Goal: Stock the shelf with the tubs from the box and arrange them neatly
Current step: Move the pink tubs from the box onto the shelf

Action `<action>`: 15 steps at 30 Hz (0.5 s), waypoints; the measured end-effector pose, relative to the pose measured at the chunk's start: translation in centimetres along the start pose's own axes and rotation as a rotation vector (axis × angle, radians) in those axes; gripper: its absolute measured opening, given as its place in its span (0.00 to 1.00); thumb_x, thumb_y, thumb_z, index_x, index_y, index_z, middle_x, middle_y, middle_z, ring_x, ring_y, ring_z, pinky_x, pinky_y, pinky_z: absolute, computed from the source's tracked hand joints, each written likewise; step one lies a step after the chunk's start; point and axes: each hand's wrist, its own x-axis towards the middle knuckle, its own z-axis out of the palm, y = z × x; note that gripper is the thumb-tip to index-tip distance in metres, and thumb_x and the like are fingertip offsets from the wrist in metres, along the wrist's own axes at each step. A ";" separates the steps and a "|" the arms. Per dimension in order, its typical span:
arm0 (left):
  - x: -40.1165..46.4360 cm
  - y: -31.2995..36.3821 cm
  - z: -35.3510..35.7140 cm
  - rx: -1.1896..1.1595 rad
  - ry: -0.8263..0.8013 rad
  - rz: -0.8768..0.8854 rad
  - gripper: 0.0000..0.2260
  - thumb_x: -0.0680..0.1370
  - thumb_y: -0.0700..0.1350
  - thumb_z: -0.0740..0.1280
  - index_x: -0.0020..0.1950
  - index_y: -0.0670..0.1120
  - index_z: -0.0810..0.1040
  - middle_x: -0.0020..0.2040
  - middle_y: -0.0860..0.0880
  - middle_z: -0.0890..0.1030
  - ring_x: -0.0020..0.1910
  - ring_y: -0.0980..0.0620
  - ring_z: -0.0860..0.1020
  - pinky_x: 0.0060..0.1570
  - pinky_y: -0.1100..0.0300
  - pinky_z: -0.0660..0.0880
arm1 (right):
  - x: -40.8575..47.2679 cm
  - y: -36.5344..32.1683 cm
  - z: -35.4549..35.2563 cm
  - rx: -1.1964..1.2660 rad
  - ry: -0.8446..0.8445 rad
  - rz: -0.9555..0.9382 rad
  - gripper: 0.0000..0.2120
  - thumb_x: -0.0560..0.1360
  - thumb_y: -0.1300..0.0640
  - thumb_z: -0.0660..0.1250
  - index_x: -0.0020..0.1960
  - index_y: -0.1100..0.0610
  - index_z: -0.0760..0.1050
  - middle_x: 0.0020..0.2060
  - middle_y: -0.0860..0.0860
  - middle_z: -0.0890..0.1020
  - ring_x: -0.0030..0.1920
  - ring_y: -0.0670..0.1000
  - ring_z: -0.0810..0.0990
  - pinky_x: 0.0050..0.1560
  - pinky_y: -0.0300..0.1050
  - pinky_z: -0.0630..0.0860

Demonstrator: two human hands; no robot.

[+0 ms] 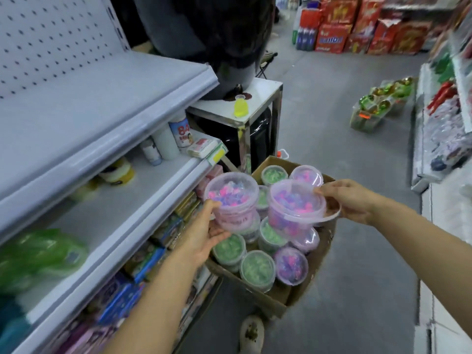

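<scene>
You hold two clear pink tubs, both upright and lidded, above the open cardboard box (270,300) on the floor. The left tub (231,200), filled with pink and blue pieces, sits in your left hand (204,233); its grip is curled around the tub's lower wall and base from the near left side. The right tub (296,208), just beside the first and almost touching it, is held by your right hand (350,198), whose grip pinches the lid's rim at the far right, with the thin white handle (329,217) hanging under the fingers.

The move ahead seems to turn on one relation: the shelf (143,200) lies to your left, so the left tub and left hand are nearer to it. The open stretch of the middle shelf is just beside that tub, slightly lower and nearer you.

More tubs, green (258,269) and purple (291,265), stay packed in the box below. Farther along the shelf stand white bottles (166,143); a green bag (40,254) lies at its near end. Beyond the box stands a white bench (263,98) carrying a yellow bottle (239,107).
</scene>
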 end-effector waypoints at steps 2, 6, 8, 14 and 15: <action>-3.9 0.3 -1.5 -0.037 0.050 0.047 0.10 0.75 0.51 0.66 0.53 0.49 0.78 0.45 0.45 0.81 0.45 0.47 0.80 0.49 0.51 0.79 | -2.0 -1.1 1.8 0.038 -0.014 -0.028 0.09 0.77 0.64 0.64 0.40 0.67 0.77 0.25 0.56 0.78 0.22 0.49 0.77 0.22 0.40 0.75; -11.2 1.1 -4.8 -0.093 0.161 0.134 0.08 0.75 0.51 0.66 0.50 0.49 0.78 0.43 0.45 0.81 0.41 0.48 0.81 0.49 0.51 0.79 | -5.6 -3.5 6.4 0.091 -0.127 -0.074 0.09 0.77 0.64 0.63 0.39 0.63 0.74 0.25 0.55 0.73 0.21 0.49 0.72 0.23 0.41 0.76; -14.7 1.7 -6.6 -0.098 0.207 0.185 0.08 0.75 0.51 0.66 0.49 0.49 0.78 0.41 0.45 0.82 0.38 0.49 0.82 0.43 0.53 0.80 | -7.3 -5.0 9.1 0.111 -0.203 -0.101 0.11 0.78 0.64 0.62 0.36 0.62 0.73 0.24 0.53 0.70 0.19 0.47 0.67 0.22 0.40 0.74; -23.7 4.4 -13.3 -0.117 0.379 0.337 0.12 0.74 0.52 0.67 0.55 0.49 0.77 0.53 0.40 0.80 0.50 0.43 0.81 0.47 0.51 0.81 | -12.6 -9.7 19.2 0.064 -0.410 -0.226 0.09 0.78 0.64 0.62 0.40 0.65 0.75 0.25 0.56 0.77 0.19 0.48 0.75 0.20 0.39 0.74; -25.0 4.8 -14.6 -0.126 0.405 0.356 0.13 0.74 0.53 0.68 0.56 0.50 0.77 0.54 0.40 0.79 0.51 0.42 0.81 0.46 0.51 0.81 | -13.3 -10.3 21.1 0.059 -0.440 -0.247 0.08 0.77 0.64 0.62 0.41 0.65 0.75 0.29 0.58 0.77 0.23 0.49 0.77 0.22 0.40 0.75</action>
